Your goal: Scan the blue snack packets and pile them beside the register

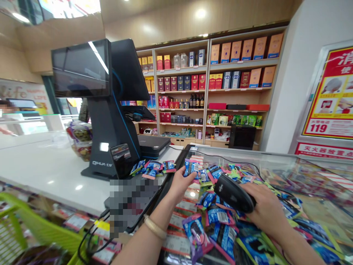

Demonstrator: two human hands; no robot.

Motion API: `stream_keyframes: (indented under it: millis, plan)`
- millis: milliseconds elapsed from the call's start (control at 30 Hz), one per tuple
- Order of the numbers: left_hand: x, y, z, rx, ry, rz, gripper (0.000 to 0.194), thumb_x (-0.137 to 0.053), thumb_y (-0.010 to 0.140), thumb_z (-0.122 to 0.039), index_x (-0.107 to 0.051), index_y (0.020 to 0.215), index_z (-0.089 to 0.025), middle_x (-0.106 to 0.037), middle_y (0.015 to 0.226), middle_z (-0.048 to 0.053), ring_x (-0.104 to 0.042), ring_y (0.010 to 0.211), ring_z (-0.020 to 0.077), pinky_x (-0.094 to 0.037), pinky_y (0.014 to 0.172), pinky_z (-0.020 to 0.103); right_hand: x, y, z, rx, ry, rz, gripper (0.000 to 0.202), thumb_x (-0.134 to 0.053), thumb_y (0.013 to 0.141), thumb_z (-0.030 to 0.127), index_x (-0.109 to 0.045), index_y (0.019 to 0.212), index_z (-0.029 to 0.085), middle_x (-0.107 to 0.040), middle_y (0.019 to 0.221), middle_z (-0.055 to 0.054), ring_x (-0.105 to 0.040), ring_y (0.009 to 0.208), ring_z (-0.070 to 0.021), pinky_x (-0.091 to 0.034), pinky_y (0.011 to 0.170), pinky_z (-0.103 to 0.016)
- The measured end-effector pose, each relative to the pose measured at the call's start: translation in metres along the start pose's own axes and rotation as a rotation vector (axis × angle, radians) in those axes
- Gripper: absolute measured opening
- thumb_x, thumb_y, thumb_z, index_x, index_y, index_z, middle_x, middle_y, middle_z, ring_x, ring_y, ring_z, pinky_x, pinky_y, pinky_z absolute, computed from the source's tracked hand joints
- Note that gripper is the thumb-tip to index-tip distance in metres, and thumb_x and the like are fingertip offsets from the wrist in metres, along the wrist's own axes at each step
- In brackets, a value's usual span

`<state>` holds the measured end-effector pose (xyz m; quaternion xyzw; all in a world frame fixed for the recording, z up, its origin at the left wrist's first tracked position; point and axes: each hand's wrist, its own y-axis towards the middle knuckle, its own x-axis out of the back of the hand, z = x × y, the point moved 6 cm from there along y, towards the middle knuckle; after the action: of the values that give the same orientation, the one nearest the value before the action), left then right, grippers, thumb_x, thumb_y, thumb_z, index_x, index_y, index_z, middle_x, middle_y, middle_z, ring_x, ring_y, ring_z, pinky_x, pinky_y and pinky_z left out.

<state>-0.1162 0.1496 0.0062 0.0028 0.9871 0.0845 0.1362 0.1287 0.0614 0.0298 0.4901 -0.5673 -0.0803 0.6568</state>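
Note:
My left hand (183,181) grips a small blue-and-pink snack packet (191,167) between thumb and fingers, its barcode side toward me. In my right hand (266,206) is a black handheld barcode scanner (234,193), its head pointing left toward the packet. Many similar packets (219,213) lie heaped on the glass counter (311,173) beneath and around both hands. Left of my left hand, a smaller group of the same packets (154,167) rests on the white counter beside the register. The scanner's trigger is hidden from me.
A black register with screens (100,110) stands on the white counter (55,180) at left. A phone (121,160) leans against its base. A flat device (138,202) with cables lies in front. A green basket (41,235) is lower left. Boxed bottles fill shelves (182,92) behind.

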Motion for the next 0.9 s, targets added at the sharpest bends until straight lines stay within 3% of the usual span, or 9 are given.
stream_keyframes:
  millis: [100,233,367,467,600,767,833,900]
  plan:
    - [0.019,0.009,0.000,0.049,-0.186,-0.180,0.031,-0.079,0.072,-0.023,-0.059,0.096,-0.017,-0.069,0.077,0.003,-0.069,0.064,0.0143,-0.059,0.066,0.028,0.000,-0.001,0.001,-0.011,0.004,-0.018,0.027,-0.053,0.075,0.022,-0.066,0.099,0.022,-0.071,0.088,-0.005,-0.065,0.078,-0.0195,-0.045,0.068,-0.029]
    - [0.044,0.022,-0.009,0.029,-0.470,-0.393,0.021,-0.070,0.081,-0.013,-0.055,0.095,-0.017,-0.066,0.072,0.001,-0.070,0.063,0.0127,-0.061,0.067,0.026,0.003,-0.001,0.006,-0.019,-0.007,-0.102,0.027,-0.051,0.074,0.024,-0.065,0.097,0.021,-0.071,0.088,-0.006,-0.066,0.079,-0.0212,-0.046,0.069,-0.031]
    - [0.061,0.033,-0.013,0.024,-0.557,-0.473,0.014,-0.060,0.086,-0.005,-0.055,0.094,-0.016,-0.067,0.079,0.003,-0.070,0.069,0.0099,-0.060,0.071,0.020,0.005,0.000,0.008,0.013,-0.014,-0.133,0.028,-0.051,0.074,0.024,-0.063,0.098,0.021,-0.072,0.087,-0.006,-0.067,0.078,-0.0212,-0.046,0.068,-0.032]
    - [0.068,0.036,-0.004,0.101,-0.569,-0.502,0.008,-0.055,0.090,-0.006,-0.056,0.093,-0.013,-0.067,0.081,0.006,-0.070,0.069,0.0105,-0.059,0.066,0.017,0.007,0.001,0.008,0.032,-0.025,-0.129,0.028,-0.050,0.072,0.021,-0.062,0.097,0.022,-0.072,0.086,-0.005,-0.067,0.076,-0.0207,-0.046,0.066,-0.031]
    - [0.069,0.033,0.010,0.244,-0.554,-0.495,0.006,-0.051,0.093,-0.011,-0.057,0.093,-0.010,-0.067,0.079,0.010,-0.070,0.066,0.0127,-0.059,0.059,0.017,0.008,0.002,0.010,0.043,-0.028,-0.138,0.028,-0.050,0.072,0.021,-0.062,0.097,0.022,-0.072,0.085,-0.004,-0.067,0.075,-0.0204,-0.046,0.065,-0.031]
    - [0.057,0.023,0.011,0.341,-0.462,-0.376,0.014,-0.068,0.083,-0.020,-0.062,0.088,-0.008,-0.069,0.077,0.015,-0.070,0.066,0.0176,-0.058,0.058,0.023,0.007,0.000,0.007,0.022,-0.020,-0.141,0.028,-0.052,0.072,0.022,-0.063,0.098,0.021,-0.072,0.087,-0.005,-0.067,0.076,-0.0211,-0.047,0.067,-0.031]
    - [0.049,0.018,0.009,0.315,-0.355,-0.298,0.019,-0.075,0.076,-0.018,-0.065,0.088,-0.009,-0.071,0.078,0.013,-0.069,0.063,0.0169,-0.055,0.056,0.023,0.005,-0.002,0.003,0.011,-0.032,-0.132,0.029,-0.052,0.073,0.023,-0.064,0.099,0.021,-0.072,0.088,-0.006,-0.067,0.078,-0.0216,-0.047,0.068,-0.032]
    - [0.037,0.016,0.005,0.206,-0.098,-0.169,0.023,-0.078,0.070,-0.018,-0.067,0.089,-0.011,-0.072,0.077,0.009,-0.066,0.061,0.0142,-0.050,0.054,0.021,0.004,-0.003,-0.002,0.016,-0.041,-0.119,0.030,-0.052,0.073,0.023,-0.065,0.100,0.022,-0.072,0.090,-0.006,-0.067,0.079,-0.0216,-0.047,0.068,-0.031]
